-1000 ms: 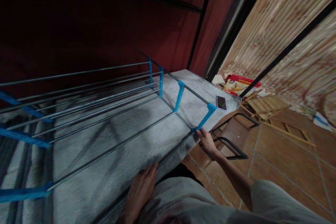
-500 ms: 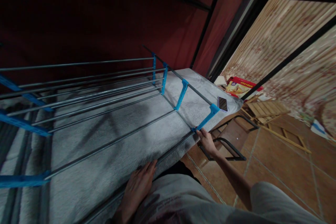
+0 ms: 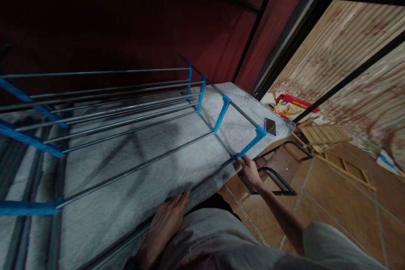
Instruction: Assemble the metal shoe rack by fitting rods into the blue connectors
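Rack [image 3: 221, 114] against right hand [image 3: 250, 173]

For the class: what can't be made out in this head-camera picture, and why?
All in the head view:
Rack: left end, cut off by the left edge.
Left hand: palm, hidden by the hand's back.
Right hand: underside, hidden by its back.
Phone: screen contents, too small and dark.
Shirt print: too faint to read.

Left grip [image 3: 167, 215] at seven o'clock, back up, flattened, fingers together toward one; left wrist [image 3: 148, 249] low, near the torso. Right grip [image 3: 251, 173] between four and five, fingers bunched and bent toward ten; palm side hidden, closure unclear. Right forearm [image 3: 281, 215] bare, extended, wrist roughly straight.
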The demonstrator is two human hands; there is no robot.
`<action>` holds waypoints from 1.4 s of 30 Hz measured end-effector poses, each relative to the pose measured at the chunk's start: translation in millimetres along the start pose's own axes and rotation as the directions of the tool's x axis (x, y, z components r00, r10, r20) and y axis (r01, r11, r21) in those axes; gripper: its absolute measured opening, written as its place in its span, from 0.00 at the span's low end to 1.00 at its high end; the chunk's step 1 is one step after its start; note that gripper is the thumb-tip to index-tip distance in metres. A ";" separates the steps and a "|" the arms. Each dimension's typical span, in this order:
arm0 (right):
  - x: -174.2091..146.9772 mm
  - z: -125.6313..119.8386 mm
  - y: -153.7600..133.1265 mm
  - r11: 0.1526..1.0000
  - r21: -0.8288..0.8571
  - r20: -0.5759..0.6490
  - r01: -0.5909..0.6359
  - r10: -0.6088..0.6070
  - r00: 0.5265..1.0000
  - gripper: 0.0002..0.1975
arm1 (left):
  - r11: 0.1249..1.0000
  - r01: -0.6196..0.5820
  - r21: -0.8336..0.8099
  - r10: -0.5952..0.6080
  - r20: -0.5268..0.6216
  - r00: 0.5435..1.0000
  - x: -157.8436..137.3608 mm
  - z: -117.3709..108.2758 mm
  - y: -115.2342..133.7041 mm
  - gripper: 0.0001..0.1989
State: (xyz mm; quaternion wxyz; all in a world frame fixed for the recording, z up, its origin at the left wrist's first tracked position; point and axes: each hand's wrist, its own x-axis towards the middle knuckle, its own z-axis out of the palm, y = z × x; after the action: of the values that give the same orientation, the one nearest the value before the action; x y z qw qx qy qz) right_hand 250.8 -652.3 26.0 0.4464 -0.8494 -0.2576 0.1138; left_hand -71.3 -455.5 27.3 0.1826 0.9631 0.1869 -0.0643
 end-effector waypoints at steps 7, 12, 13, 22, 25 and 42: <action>-0.4 1.5 4.4 1.000 0.007 0.015 0.019 -0.019 1.000 0.24 | 1.000 0.005 0.016 -0.004 -0.032 0.999 -4.2 3.8 -0.3 0.27; -1.0 0.7 3.0 0.999 0.036 0.033 0.021 -0.022 0.999 0.24 | 1.000 0.027 -0.014 -0.027 0.020 0.999 -1.0 -2.7 2.8 0.27; -0.9 0.5 3.0 0.999 0.035 0.037 0.021 -0.022 0.999 0.24 | 0.999 0.031 -0.010 -0.031 0.032 0.999 -0.1 -4.4 3.5 0.27; -1.2 -2.0 -0.5 1.000 0.018 0.058 0.025 -0.026 0.998 0.22 | 0.999 0.034 0.001 -0.034 0.024 0.999 -0.4 0.6 2.9 0.27; -0.9 -3.7 -0.7 1.000 -0.015 0.067 0.009 -0.008 0.998 0.19 | 1.000 0.023 -0.002 -0.023 -0.013 1.000 -1.8 10.0 -0.8 0.27; -1.5 -6.5 -1.2 0.999 -0.033 0.122 0.023 -0.019 0.992 0.21 | 0.992 0.004 -0.126 -0.003 0.001 1.000 -0.3 2.8 0.3 0.25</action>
State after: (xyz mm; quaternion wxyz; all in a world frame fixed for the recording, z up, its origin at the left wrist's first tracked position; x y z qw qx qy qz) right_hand 251.8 -657.1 30.7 0.4166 -0.8456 -0.2950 0.1562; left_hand -71.7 -456.9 24.8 0.2428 0.9494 0.1921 -0.0532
